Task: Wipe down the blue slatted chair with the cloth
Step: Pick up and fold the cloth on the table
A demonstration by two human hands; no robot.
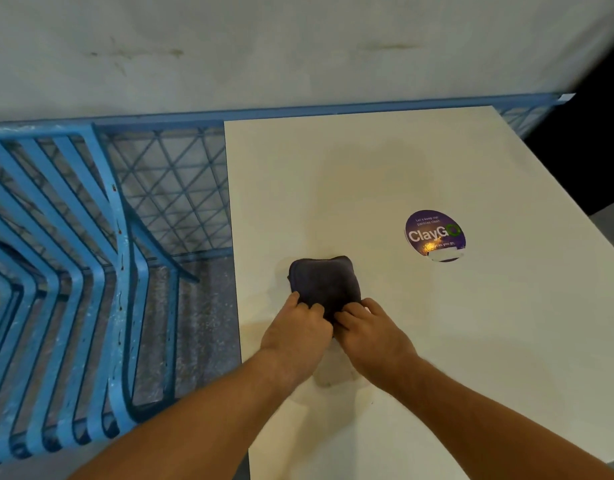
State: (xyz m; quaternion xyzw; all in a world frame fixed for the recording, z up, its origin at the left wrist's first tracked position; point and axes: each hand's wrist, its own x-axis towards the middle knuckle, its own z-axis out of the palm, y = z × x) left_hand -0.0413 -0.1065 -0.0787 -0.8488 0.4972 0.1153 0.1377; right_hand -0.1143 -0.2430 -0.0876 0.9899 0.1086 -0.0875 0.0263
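A dark folded cloth (322, 284) lies on the white table (437, 358), close to its left edge. My left hand (295, 336) and my right hand (371, 336) both pinch the cloth's near edge, fingers closed on it. The blue slatted chair (66, 271) stands to the left of the table, its curved slats running from far left to the lower left. Neither hand touches the chair.
A round purple ClayGo sticker (435, 236) sits on the table right of the cloth. A blue metal fence with diagonal mesh (170, 188) runs behind the chair and table, below a pale wall. Grey speckled floor (201, 323) shows between chair and table.
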